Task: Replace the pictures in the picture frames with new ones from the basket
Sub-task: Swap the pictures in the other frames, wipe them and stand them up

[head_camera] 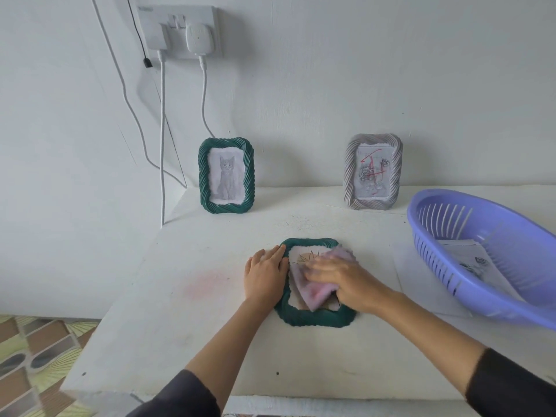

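Observation:
A dark green picture frame (313, 319) lies flat on the white table (186, 341), with a line drawing partly showing in its window. My left hand (264, 275) rests flat on the frame's left edge. My right hand (346, 284) presses a pink cloth (313, 291) onto the frame's glass and looks blurred. A second green frame (226, 175) with a cat picture stands at the back left. A grey frame (373, 171) with a rose picture marked in red stands at the back right. The purple basket (445, 245) at the right holds paper pictures (474, 260).
A white paper sheet (418, 284) lies under the basket's left side. A wall socket (180, 30) with plugs and hanging cables is above the back left corner. The table's left edge drops to a patterned floor (33, 356).

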{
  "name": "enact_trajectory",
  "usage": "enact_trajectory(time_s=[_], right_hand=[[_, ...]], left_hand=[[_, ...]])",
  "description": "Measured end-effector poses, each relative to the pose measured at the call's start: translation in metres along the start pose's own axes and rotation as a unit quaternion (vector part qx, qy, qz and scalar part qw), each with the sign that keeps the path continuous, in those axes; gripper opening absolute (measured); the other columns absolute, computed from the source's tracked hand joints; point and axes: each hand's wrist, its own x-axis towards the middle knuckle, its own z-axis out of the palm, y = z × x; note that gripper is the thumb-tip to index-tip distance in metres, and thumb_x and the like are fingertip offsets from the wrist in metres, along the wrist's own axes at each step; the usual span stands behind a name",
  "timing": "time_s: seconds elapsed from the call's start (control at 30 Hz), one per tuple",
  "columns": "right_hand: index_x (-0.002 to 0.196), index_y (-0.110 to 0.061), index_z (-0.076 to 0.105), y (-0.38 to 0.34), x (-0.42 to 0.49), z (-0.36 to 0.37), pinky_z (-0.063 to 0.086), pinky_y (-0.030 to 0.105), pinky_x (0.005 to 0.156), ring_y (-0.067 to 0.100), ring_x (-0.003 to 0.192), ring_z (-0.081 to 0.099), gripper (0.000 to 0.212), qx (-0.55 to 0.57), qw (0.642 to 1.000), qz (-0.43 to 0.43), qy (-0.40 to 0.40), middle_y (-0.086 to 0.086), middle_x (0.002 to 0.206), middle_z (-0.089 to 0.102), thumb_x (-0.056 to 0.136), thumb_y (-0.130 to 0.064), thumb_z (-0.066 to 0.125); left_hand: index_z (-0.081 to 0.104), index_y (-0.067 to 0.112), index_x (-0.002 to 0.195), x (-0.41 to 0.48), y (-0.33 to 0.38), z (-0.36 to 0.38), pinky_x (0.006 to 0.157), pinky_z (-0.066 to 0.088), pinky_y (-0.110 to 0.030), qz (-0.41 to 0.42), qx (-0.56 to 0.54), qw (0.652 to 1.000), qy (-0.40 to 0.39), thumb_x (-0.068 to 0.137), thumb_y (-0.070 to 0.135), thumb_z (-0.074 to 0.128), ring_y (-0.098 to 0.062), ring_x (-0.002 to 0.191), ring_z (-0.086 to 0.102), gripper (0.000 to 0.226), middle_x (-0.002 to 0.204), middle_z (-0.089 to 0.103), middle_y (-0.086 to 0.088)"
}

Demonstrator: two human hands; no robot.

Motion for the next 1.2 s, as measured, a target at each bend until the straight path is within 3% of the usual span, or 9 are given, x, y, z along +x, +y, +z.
enact_trajectory(time_s=[0.1,0.17,0.4,0.53,0.67,0.83,0.93,1.07,1.2], right_hand=[[0.134,-0.031,0.045,0.009,-0.031,-0.012,0.006,0.009,0.112,-0.002,0.135,0.023,0.069,0.001,0.997,-0.052,-0.063,-0.018,0.143,0.035,0.081,0.012,0.032],[0.132,-0.035,0.047,0.019,-0.034,-0.023,0.010,0.012,0.111,0.003,0.139,0.023,0.068,-0.021,0.997,-0.024,-0.076,-0.019,0.145,0.035,0.083,0.011,0.034],[0.134,-0.031,0.044,0.012,0.009,-0.011,0.000,0.022,0.113,0.011,0.141,0.026,0.054,-0.072,0.996,0.049,0.028,-0.011,0.147,0.037,0.093,0.004,0.039],[0.134,-0.026,0.047,0.001,-0.021,-0.017,-0.001,0.017,0.110,0.004,0.135,0.024,0.054,-0.048,0.997,-0.035,-0.058,-0.007,0.147,0.039,0.089,-0.004,0.027],[0.134,-0.027,0.046,0.012,-0.034,-0.034,0.008,0.025,0.118,0.008,0.141,0.020,0.056,-0.067,0.992,-0.014,-0.108,-0.009,0.149,0.033,0.085,-0.007,0.026],[0.130,-0.030,0.050,-0.003,0.008,-0.027,0.014,0.028,0.116,0.012,0.139,0.029,0.043,-0.090,0.994,0.066,-0.013,-0.011,0.148,0.036,0.097,-0.007,0.037],[0.125,-0.021,0.057,-0.014,0.010,-0.017,0.015,0.025,0.115,0.005,0.134,0.027,0.039,-0.024,0.999,0.039,-0.008,-0.010,0.146,0.038,0.095,-0.004,0.040],[0.134,-0.030,0.045,-0.004,-0.020,-0.021,0.010,0.022,0.116,0.000,0.134,0.022,0.055,-0.039,0.994,-0.019,-0.097,-0.014,0.148,0.033,0.092,0.004,0.036],[0.135,-0.036,0.042,0.015,-0.032,-0.033,0.018,0.030,0.117,0.007,0.141,0.023,0.066,-0.083,0.990,0.033,-0.110,-0.017,0.150,0.030,0.086,0.008,0.035]], left_hand=[[0.034,0.028,0.144,0.000,0.001,0.000,0.116,0.017,-0.031,0.004,0.003,1.000,0.005,0.101,0.032,0.027,-0.020,0.141,0.026,0.044,0.149,0.038,0.009],[0.034,0.027,0.144,0.000,0.000,0.000,0.116,0.017,-0.032,0.005,0.003,1.000,0.006,0.101,0.032,0.027,-0.020,0.141,0.026,0.044,0.149,0.039,0.008],[0.034,0.028,0.144,-0.001,-0.001,0.000,0.116,0.017,-0.032,0.005,0.002,1.000,0.000,0.100,0.032,0.027,-0.020,0.141,0.025,0.044,0.150,0.037,0.009],[0.034,0.027,0.144,0.000,-0.002,0.000,0.116,0.017,-0.032,0.007,0.004,1.000,0.001,0.101,0.033,0.027,-0.021,0.141,0.025,0.044,0.150,0.038,0.008],[0.034,0.027,0.144,0.001,-0.001,0.001,0.116,0.018,-0.033,0.012,0.005,1.000,0.002,0.101,0.033,0.026,-0.022,0.141,0.026,0.044,0.149,0.038,0.008],[0.033,0.028,0.144,0.001,-0.002,0.001,0.116,0.019,-0.033,0.013,0.008,1.000,-0.001,0.101,0.033,0.026,-0.022,0.141,0.026,0.044,0.150,0.037,0.008],[0.034,0.028,0.144,0.001,-0.002,0.001,0.115,0.019,-0.032,0.013,0.008,1.000,0.000,0.101,0.033,0.026,-0.021,0.140,0.027,0.044,0.150,0.038,0.009],[0.034,0.028,0.144,0.000,-0.001,-0.001,0.116,0.018,-0.033,0.011,-0.003,1.000,-0.002,0.101,0.033,0.027,-0.021,0.141,0.026,0.044,0.150,0.037,0.009],[0.037,0.026,0.142,0.002,0.000,-0.002,0.116,0.020,-0.034,0.006,-0.021,1.000,-0.004,0.100,0.031,0.029,-0.022,0.140,0.027,0.043,0.148,0.041,0.008]])
